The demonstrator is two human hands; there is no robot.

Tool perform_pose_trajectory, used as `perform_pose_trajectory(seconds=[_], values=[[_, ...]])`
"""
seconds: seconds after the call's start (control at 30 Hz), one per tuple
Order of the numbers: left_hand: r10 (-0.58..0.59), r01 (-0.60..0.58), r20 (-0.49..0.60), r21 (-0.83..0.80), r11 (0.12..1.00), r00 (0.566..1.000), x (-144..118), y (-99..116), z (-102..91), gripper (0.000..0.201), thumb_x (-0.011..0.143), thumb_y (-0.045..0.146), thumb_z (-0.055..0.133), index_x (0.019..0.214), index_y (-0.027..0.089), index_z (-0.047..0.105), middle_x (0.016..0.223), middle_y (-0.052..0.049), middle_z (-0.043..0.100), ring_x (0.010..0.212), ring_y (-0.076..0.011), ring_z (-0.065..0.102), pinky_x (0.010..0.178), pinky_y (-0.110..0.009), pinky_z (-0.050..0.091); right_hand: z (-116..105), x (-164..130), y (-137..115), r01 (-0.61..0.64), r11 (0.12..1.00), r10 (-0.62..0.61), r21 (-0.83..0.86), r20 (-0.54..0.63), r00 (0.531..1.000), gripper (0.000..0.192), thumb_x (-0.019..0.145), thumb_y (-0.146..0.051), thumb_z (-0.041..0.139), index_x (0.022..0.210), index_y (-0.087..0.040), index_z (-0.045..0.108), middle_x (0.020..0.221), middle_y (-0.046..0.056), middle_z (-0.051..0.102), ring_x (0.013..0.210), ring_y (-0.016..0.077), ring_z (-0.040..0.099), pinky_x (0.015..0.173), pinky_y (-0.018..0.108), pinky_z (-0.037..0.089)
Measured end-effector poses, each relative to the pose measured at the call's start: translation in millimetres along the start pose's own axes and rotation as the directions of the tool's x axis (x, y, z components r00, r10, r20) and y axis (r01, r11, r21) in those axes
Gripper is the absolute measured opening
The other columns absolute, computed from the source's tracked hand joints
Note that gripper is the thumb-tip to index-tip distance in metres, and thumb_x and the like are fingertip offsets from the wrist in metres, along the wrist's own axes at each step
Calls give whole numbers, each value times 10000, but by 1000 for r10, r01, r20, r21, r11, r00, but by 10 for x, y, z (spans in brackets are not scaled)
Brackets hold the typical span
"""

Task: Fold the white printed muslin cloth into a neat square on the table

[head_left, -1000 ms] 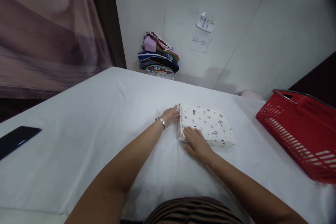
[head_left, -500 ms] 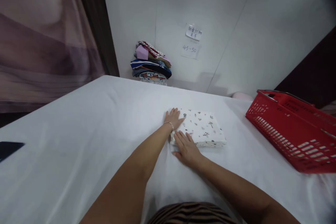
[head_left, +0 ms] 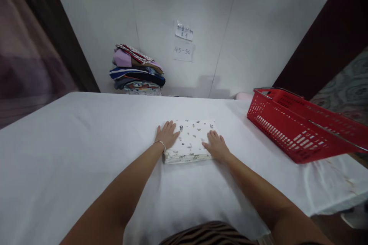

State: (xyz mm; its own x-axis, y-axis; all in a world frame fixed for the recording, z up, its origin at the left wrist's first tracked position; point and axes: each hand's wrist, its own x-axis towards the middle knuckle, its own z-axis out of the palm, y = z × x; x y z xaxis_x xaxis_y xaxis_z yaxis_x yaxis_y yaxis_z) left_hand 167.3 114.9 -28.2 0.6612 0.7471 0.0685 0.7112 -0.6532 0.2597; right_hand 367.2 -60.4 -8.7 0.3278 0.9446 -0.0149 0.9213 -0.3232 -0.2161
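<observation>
A folded cloth [head_left: 191, 141] is pressed flat on the white bench [head_left: 71, 141], the left hand [head_left: 167, 135] at its 9 o'clock edge, the right hand [head_left: 216, 146] at 3 o'clock. A red basket [head_left: 299, 128] is seen at 3 o'clock, a clothes pile [head_left: 136, 71] at 11 o'clock by the wall.

The folded cloth [head_left: 192, 141] is white with a scattered print of small dark motifs, and the table cover [head_left: 71, 149] under it is plain white. The basket [head_left: 299, 130] at the right edge is red with a grid of slots in its walls; the stack [head_left: 136, 71] at the far edge shows lilac, navy with pale stripes, and a red-and-white pattern on top. The garment [head_left: 209, 235] at the near edge is striped brown and black, and the bracelet [head_left: 161, 143] is silver-coloured.
</observation>
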Motion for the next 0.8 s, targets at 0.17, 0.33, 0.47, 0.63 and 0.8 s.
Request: perform_pose_trajectory(seconds=[0.17, 0.33, 0.47, 0.63, 0.8], values=[[-13, 11, 23, 91, 996, 1000, 18, 23, -89, 616, 869, 510, 178, 1407, 219, 254, 1502, -31, 132, 1381, -236, 54, 1077, -527, 68, 165, 7, 100, 0, 1000, -1, 8, 36, 999, 660, 872, -541, 318, 1391, -136, 269, 1488, 133, 153, 1369, 272, 46, 1060, 495, 57], [-35, 31, 36, 123, 992, 999, -77, 261, -303, 652, 850, 544, 231, 1406, 203, 259, 1501, -53, 130, 1380, -256, 52, 1078, -518, 77, -114, 150, 123, 23, 994, -25, 106, 19, 999, 607, 877, -544, 307, 1365, -184, 316, 1476, 117, 207, 1357, 268, 127, 1051, 481, 138], [32, -39, 64, 122, 992, 997, -333, 441, -256, 750, 808, 643, 247, 1401, 185, 274, 1496, -65, 146, 1379, -253, 70, 1091, -483, 73, -207, 419, 213, 16, 994, -9, 112, -60, 998, 651, 881, -503, 331, 1403, -125, 239, 1496, 135, 112, 1370, 264, 49, 1073, 445, 107], [50, -62, 106, 118, 991, 993, -532, 401, -82, 764, 807, 660, 210, 1405, 190, 273, 1494, -45, 146, 1377, -260, 81, 1093, -487, 79, 40, 625, 288, -4, 978, 12, 207, -38, 999, 687, 859, -473, 400, 1401, -78, 250, 1496, 137, 103, 1371, 268, 34, 1082, 406, 114], [47, -63, 106, 152, 986, 993, -508, 370, -80, 746, 816, 642, 216, 1403, 186, 277, 1491, -39, 153, 1377, -250, 91, 1093, -487, 95, 15, 664, 485, -36, 792, 112, 609, -87, 990, 611, 844, -447, 441, 1364, -139, 348, 1472, 92, 232, 1359, 204, 164, 1086, 336, 177]])
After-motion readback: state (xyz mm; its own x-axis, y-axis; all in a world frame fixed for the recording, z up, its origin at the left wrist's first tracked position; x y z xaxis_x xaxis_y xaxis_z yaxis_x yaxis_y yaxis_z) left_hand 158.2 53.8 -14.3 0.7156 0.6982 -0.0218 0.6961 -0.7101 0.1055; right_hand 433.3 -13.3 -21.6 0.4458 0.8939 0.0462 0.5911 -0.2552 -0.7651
